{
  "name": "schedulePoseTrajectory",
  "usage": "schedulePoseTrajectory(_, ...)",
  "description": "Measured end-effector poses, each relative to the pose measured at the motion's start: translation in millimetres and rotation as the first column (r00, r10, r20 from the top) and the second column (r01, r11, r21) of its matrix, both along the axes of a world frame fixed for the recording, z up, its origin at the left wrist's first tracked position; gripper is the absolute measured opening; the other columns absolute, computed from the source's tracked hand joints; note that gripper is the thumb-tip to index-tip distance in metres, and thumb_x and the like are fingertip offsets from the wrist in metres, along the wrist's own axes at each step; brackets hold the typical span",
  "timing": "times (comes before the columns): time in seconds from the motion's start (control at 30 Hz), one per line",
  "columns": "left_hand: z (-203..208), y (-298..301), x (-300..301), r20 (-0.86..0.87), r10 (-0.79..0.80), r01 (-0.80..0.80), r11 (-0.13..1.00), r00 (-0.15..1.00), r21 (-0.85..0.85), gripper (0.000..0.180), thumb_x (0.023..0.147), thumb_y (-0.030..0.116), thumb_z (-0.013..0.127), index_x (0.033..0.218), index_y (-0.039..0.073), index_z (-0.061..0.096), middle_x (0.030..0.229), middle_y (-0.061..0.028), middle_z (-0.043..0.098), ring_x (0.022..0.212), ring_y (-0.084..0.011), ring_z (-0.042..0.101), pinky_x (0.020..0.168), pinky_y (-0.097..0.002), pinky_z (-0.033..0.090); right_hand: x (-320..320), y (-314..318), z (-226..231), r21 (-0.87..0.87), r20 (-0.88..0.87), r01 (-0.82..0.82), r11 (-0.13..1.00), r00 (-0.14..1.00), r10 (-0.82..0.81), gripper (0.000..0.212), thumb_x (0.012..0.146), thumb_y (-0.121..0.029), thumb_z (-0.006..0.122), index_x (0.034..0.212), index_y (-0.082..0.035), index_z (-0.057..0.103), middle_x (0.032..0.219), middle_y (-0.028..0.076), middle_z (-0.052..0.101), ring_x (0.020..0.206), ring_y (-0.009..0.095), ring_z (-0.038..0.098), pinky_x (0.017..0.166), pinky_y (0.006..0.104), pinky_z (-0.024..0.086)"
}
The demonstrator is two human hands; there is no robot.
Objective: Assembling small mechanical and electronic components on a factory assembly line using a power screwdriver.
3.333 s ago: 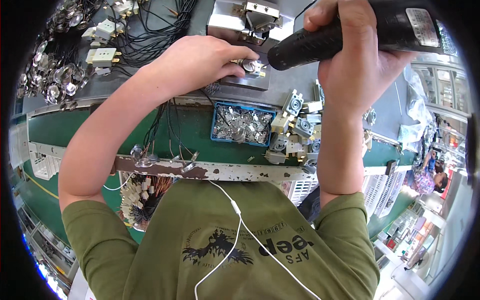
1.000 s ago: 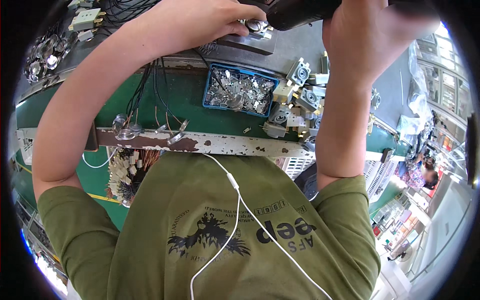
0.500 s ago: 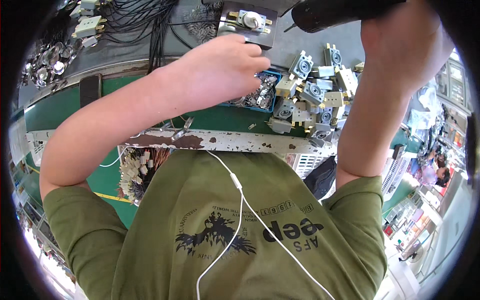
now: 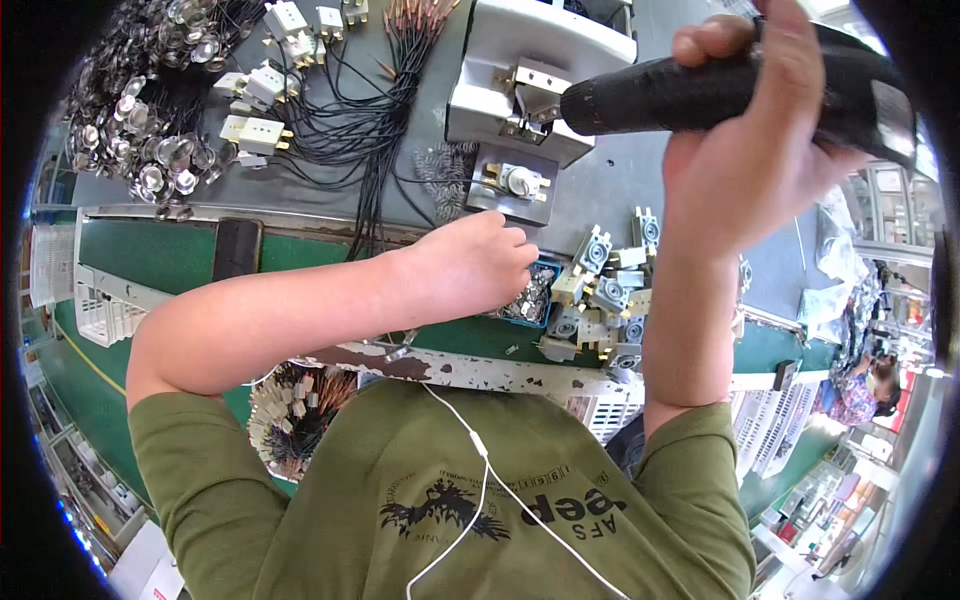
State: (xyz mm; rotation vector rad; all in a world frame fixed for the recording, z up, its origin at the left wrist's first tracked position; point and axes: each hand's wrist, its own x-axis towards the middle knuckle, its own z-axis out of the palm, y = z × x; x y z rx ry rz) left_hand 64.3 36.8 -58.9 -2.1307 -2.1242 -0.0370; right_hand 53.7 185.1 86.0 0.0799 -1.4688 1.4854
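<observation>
My right hand grips a black electric screwdriver, held nearly level. Its front end meets the metal bracket on a white-and-grey machine. My left hand is closed, its fingertips curled above a blue tray of small metal pieces; whatever is in its fingers is hidden. Just beyond that hand, a small switch-like part with a round white centre and brass tabs rests on a dark metal block. A black wire runs to it from the left.
Several grey housings with brass tabs are piled right of the tray. Black wires fan out at left, beside white blocks and a heap of round metal caps. A phone lies near the bench's chipped edge.
The screwdriver has moved away from above the part on the block to the machine's bracket. My left hand stays beside the block, still closed. The view has shifted, showing more of the far bench.
</observation>
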Motion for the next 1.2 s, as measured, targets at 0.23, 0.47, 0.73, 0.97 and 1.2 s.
schedulePoseTrajectory(0.23, 4, 5, 0, 0.064, 0.01, -0.006, 0.998, 0.998, -0.068, 0.003, 0.076, 0.019, 0.071, 0.077, 0.018, 0.073, 0.083, 0.0034, 0.062, 0.088, -0.0162, 0.064, 0.073, -0.0323, 0.048, -49, 7, -40, -0.12, -0.38, -0.551, 0.826, 0.794, 0.474, 0.016, 0.1, -0.009, 0.067, 0.107, 0.004, 0.059, 0.077, 0.01, 0.064, 0.055, 0.015, 0.06, 0.053, 0.0276, 0.049)
schedulePoseTrajectory(0.47, 4, 1, -3, 0.15, 0.005, 0.002, 0.999, 0.989, -0.045, 0.01, 0.083, 0.018, 0.066, 0.09, 0.012, 0.065, 0.087, 0.001, 0.059, 0.091, -0.0161, 0.062, 0.076, -0.032, 0.048, -35, 0, -27, 0.076, 0.062, -0.143, 0.987, 0.988, 0.138, 0.013, 0.096, -0.004, 0.07, 0.104, 0.005, 0.064, 0.078, 0.007, 0.065, 0.059, 0.013, 0.061, 0.056, 0.0266, 0.049)
schedulePoseTrajectory(0.73, 26, 2, -10, 0.442, 0.051, -0.039, 0.999, 0.896, -0.036, 0.017, 0.086, 0.017, 0.065, 0.099, 0.006, 0.064, 0.087, -0.0057, 0.063, 0.088, -0.0247, 0.068, 0.08, -0.0405, 0.053, -79, 21, -21, 0.067, -0.103, -0.913, 0.403, 0.395, 0.913, 0.021, 0.092, -0.005, 0.074, 0.108, 0.002, 0.063, 0.08, 0.005, 0.066, 0.064, 0.013, 0.063, 0.058, 0.0268, 0.05)
schedulePoseTrajectory(0.97, 21, -7, -4, 0.522, 0.029, -0.058, 0.998, 0.852, 0.039, 0.013, 0.086, 0.01, 0.064, 0.098, 0.007, 0.065, 0.086, -0.0081, 0.062, 0.087, -0.028, 0.067, 0.08, -0.042, 0.053, -32, -10, -6, 0.162, 0.347, -0.45, 0.878, 0.859, 0.376, 0.049, 0.086, 0.003, 0.075, 0.128, -0.004, 0.053, 0.106, 0.01, 0.071, 0.084, 0.014, 0.069, 0.068, 0.0276, 0.057)
schedulePoseTrajectory(1.2, 32, -15, -10, 0.542, 0.01, -0.146, 0.967, 0.84, 0.207, 0.013, 0.083, 0.007, 0.064, 0.095, 0.005, 0.068, 0.085, -0.01, 0.067, 0.087, -0.0304, 0.07, 0.078, -0.0436, 0.055, -48, -5, -10, 0.139, 0.175, -0.396, 0.908, 0.912, 0.371, 0.063, 0.088, -0.001, 0.075, 0.141, -0.005, 0.042, 0.111, 0.011, 0.071, 0.092, 0.015, 0.07, 0.071, 0.0282, 0.06)
